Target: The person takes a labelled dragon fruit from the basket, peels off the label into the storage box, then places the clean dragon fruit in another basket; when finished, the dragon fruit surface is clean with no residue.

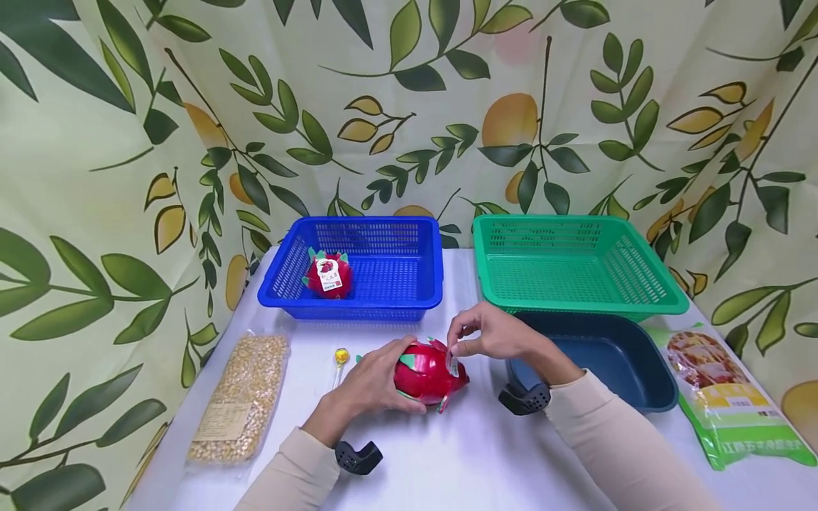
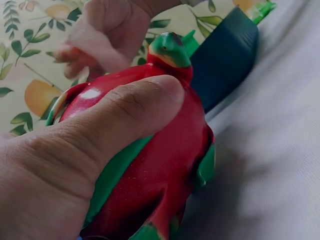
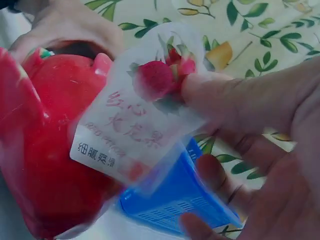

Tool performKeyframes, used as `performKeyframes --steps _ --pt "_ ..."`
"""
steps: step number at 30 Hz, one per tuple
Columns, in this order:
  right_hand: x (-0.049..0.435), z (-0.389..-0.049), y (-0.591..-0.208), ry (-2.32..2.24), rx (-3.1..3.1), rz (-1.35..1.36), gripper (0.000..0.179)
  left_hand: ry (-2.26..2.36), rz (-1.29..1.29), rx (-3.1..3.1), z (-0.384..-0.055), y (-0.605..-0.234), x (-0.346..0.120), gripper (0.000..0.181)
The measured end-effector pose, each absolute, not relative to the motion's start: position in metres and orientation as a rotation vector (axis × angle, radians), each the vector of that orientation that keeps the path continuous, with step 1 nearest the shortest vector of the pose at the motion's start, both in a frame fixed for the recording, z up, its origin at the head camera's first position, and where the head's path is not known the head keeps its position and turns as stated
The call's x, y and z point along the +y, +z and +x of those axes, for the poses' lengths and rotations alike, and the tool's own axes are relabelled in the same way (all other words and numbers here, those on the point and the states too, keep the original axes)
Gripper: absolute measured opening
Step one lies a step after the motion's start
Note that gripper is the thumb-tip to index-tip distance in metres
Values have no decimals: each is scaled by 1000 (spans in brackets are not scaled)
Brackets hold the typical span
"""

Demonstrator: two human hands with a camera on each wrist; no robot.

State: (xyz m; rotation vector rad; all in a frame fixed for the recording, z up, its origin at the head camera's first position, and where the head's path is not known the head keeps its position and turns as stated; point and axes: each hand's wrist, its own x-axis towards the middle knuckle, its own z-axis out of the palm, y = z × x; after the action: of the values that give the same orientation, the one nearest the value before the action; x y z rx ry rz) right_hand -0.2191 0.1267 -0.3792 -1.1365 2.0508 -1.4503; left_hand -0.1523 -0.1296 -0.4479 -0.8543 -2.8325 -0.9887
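Note:
A red dragon fruit [image 1: 427,375] with green-tipped scales is over the white table, gripped by my left hand [image 1: 377,376]. In the left wrist view the thumb lies along the dragon fruit's [image 2: 175,165] glossy side. My right hand [image 1: 488,332] pinches a sticker label [image 3: 150,100] between thumb and finger. That label, translucent with a dragon fruit picture and printed characters, stands beside the red skin in the right wrist view; whether its lower edge still touches is unclear. Another dragon fruit [image 1: 339,273], bearing a white label, sits in the blue basket [image 1: 399,305].
Right of the blue basket stands a green basket [image 1: 575,305], with a dark blue basin [image 1: 658,397] in front of it. A green and white food packet [image 1: 735,397] lies far right. On the left are a lollipop [image 1: 341,356] and a bag of pale kernels [image 1: 246,390].

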Motion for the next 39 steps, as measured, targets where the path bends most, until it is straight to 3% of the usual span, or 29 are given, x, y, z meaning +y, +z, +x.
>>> performKeyframes --steps 6,18,39 --pt "145 -225 -349 -1711 1914 -1165 4 -949 -855 -2841 -154 -446 -125 100" --pt "196 -237 -336 -1471 2180 -877 6 -957 -855 -2864 -153 -447 -124 100" --pt "254 -247 -408 -1179 2093 -799 9 -955 -798 -2873 -151 -447 -127 101"
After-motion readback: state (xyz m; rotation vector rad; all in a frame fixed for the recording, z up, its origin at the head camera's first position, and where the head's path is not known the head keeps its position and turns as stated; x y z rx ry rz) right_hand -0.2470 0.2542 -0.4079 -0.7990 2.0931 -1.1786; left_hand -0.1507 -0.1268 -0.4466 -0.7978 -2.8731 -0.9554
